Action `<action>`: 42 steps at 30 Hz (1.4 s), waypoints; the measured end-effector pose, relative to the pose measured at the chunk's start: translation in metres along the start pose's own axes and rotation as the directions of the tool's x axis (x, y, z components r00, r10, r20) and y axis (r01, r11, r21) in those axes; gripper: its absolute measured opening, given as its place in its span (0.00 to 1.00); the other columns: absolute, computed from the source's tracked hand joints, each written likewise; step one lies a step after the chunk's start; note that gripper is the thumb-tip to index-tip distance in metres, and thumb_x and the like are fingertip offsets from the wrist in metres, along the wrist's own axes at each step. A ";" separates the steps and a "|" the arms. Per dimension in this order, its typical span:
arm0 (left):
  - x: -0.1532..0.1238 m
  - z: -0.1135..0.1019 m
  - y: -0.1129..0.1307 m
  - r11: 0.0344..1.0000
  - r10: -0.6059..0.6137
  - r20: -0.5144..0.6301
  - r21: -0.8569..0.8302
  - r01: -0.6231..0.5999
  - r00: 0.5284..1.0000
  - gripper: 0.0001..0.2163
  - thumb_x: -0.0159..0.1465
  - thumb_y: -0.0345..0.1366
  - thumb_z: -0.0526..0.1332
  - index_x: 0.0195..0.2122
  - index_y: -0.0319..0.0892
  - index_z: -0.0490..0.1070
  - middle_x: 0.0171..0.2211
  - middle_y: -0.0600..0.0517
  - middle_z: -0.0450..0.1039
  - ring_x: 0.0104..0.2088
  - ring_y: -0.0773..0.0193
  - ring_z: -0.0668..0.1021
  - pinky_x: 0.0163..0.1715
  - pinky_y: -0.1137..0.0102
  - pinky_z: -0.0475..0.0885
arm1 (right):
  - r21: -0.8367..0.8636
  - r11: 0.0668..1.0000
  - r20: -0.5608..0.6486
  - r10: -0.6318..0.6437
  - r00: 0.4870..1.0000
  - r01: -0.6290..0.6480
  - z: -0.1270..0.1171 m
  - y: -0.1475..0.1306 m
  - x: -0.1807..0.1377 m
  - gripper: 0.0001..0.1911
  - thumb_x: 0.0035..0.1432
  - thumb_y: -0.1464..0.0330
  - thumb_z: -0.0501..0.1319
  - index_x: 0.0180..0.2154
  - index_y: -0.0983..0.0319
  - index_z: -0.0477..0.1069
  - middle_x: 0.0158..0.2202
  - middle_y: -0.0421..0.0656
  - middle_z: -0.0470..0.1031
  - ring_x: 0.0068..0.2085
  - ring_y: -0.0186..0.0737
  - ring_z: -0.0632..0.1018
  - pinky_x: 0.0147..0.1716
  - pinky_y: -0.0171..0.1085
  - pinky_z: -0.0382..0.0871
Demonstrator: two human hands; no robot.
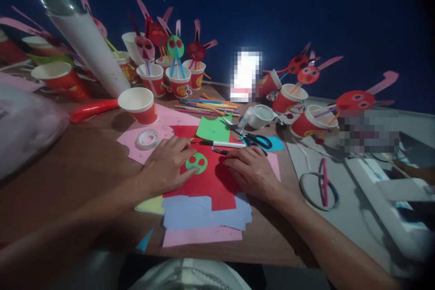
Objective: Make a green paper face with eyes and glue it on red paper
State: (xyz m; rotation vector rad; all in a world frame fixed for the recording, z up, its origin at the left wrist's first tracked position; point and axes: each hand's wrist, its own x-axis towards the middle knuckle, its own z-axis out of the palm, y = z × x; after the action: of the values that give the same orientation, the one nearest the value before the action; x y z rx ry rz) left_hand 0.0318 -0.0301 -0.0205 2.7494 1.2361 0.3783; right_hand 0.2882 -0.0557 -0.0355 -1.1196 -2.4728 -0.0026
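A small round green paper face [196, 169] with red eye spots lies on a sheet of red paper [217, 181]. My left hand [171, 161] rests palm down at its left, open, the thumb touching the disc's lower edge. To the right, my right hand [249, 170] lies on the red paper, open, fingertips beside a dark pen-like item [220, 151] partly hidden by it. Just beyond the hands are a white marker [226, 143], black-handled scissors [260, 140] and a green paper piece [212, 128]. A tape roll [147, 139] sits on pink paper by my left wrist.
Red paper cups [179, 82] with paper animal heads on straws line the back. A cup [137, 105] stands near the tape. Colored straws [207, 105], a white mug [261, 116] and a bright blurred screen [246, 74] are farther back. A plastic bag [27, 122] is left.
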 end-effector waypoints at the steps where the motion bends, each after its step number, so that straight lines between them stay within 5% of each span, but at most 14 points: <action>1: 0.000 0.001 0.000 1.000 0.003 -0.004 0.001 -0.003 1.000 0.16 0.60 0.43 0.58 0.46 0.41 0.71 0.42 0.45 0.67 0.43 0.54 0.68 0.42 0.58 0.64 | 0.013 1.000 0.005 -0.004 1.000 0.004 -0.001 -0.001 0.000 0.11 0.59 0.73 0.56 0.41 0.58 0.73 0.42 0.43 0.75 0.42 0.39 0.72 0.40 0.41 0.57; 11: 0.000 0.004 0.000 1.000 -0.026 -0.005 0.016 0.026 1.000 0.17 0.59 0.45 0.58 0.45 0.40 0.70 0.42 0.46 0.67 0.42 0.55 0.68 0.43 0.59 0.64 | 0.108 0.957 -0.046 -0.266 0.963 0.269 -0.014 -0.041 -0.002 0.05 0.59 0.67 0.58 0.35 0.57 0.73 0.34 0.39 0.75 0.35 0.36 0.70 0.40 0.41 0.56; 17: 0.000 0.005 0.001 0.999 -0.050 -0.021 0.001 0.050 0.999 0.16 0.59 0.44 0.59 0.44 0.40 0.70 0.42 0.46 0.67 0.42 0.55 0.68 0.42 0.60 0.65 | 0.227 0.875 0.102 -0.457 0.883 0.427 -0.019 -0.071 -0.008 0.19 0.61 0.53 0.53 0.43 0.59 0.69 0.35 0.39 0.74 0.35 0.38 0.69 0.36 0.41 0.55; 27: 0.000 -0.002 0.000 0.999 -0.048 0.004 -0.006 0.048 0.999 0.13 0.62 0.41 0.56 0.44 0.40 0.69 0.42 0.45 0.68 0.43 0.55 0.68 0.42 0.60 0.65 | 0.263 0.850 0.189 -0.509 0.840 0.456 -0.008 -0.077 -0.011 0.18 0.62 0.55 0.51 0.35 0.62 0.70 0.28 0.39 0.69 0.29 0.38 0.65 0.34 0.40 0.54; 34: 0.002 0.003 -0.008 1.000 -0.011 -0.025 -0.022 0.010 1.000 0.11 0.65 0.31 0.50 0.42 0.40 0.71 0.39 0.46 0.69 0.40 0.58 0.69 0.40 0.62 0.65 | 0.262 0.846 0.196 -0.518 0.832 0.465 -0.009 -0.076 -0.012 0.16 0.62 0.58 0.52 0.39 0.63 0.70 0.30 0.40 0.71 0.32 0.39 0.67 0.37 0.41 0.57; 42: 0.004 -0.002 -0.005 1.000 0.002 0.004 0.027 -0.002 1.000 0.11 0.64 0.32 0.52 0.42 0.39 0.72 0.38 0.46 0.69 0.40 0.57 0.68 0.38 0.62 0.65 | 0.281 0.823 0.173 -0.549 0.818 0.493 -0.009 -0.078 -0.011 0.14 0.63 0.60 0.52 0.38 0.63 0.70 0.30 0.40 0.72 0.31 0.38 0.67 0.37 0.40 0.57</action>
State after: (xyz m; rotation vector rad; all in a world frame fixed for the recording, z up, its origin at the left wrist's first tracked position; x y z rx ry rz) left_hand 0.0303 -0.0242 -0.0186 2.7726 1.2473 0.3591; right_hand 0.2423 -0.1176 -0.0185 -0.3275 -2.8387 0.2634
